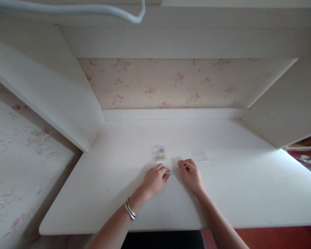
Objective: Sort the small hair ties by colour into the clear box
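Note:
Between the thumb and fingertips of my left hand (156, 178) is a small pale ring (171, 172), its loop pointing right, toward the other hand. My right hand (191, 175) is closed, its fingers curled and thumb drawn in; whatever may be pinched there is too small to make out. Just beyond the left fingers lies a small clear plastic box (155, 151) with compartments, some holding small gold and dark pieces. A flat clear plastic lid (199, 155) rests on the white desk (238, 186) beyond the right hand, apart from it.
White side panels (79, 90) and a shelf edge (186, 41) enclose the desk's back, with floral wallpaper (171, 83) behind. A pale cable or tube (93, 10) crosses the top left. Shelves with shiny items (307, 159) show at far right.

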Demonstrator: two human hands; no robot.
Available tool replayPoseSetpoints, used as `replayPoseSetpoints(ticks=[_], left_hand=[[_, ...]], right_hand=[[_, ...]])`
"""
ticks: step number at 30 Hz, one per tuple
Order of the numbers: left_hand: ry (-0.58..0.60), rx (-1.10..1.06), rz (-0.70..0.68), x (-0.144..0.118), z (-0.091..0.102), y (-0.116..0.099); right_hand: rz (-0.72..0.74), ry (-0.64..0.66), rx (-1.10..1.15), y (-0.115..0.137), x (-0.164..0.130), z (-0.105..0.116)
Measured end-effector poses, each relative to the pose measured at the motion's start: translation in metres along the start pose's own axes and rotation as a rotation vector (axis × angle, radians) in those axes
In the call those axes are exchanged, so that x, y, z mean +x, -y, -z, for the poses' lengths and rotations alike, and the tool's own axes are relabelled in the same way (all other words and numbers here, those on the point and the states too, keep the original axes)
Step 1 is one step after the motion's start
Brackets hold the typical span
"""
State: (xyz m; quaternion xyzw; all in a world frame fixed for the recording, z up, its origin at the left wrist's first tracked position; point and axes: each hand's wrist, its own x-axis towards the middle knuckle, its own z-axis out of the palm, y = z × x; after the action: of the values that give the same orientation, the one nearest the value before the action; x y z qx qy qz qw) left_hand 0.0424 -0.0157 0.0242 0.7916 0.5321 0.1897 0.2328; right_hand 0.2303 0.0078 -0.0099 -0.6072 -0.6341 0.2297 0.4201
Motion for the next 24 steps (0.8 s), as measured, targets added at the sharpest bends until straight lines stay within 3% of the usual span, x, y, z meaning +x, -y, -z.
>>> replayPoseSetpoints(ticks=[14, 24], left_hand=[[0.105, 0.094, 0.000, 0.016, -0.009, -0.010], [0.091, 0.165, 0.017, 0.019, -0.012, -0.019]], right_hand=[[0.008, 0.020, 0.041, -0.003, 0.002, 0.007], [0.050, 0.047, 0.035, -0.004, 0.002, 0.009]])
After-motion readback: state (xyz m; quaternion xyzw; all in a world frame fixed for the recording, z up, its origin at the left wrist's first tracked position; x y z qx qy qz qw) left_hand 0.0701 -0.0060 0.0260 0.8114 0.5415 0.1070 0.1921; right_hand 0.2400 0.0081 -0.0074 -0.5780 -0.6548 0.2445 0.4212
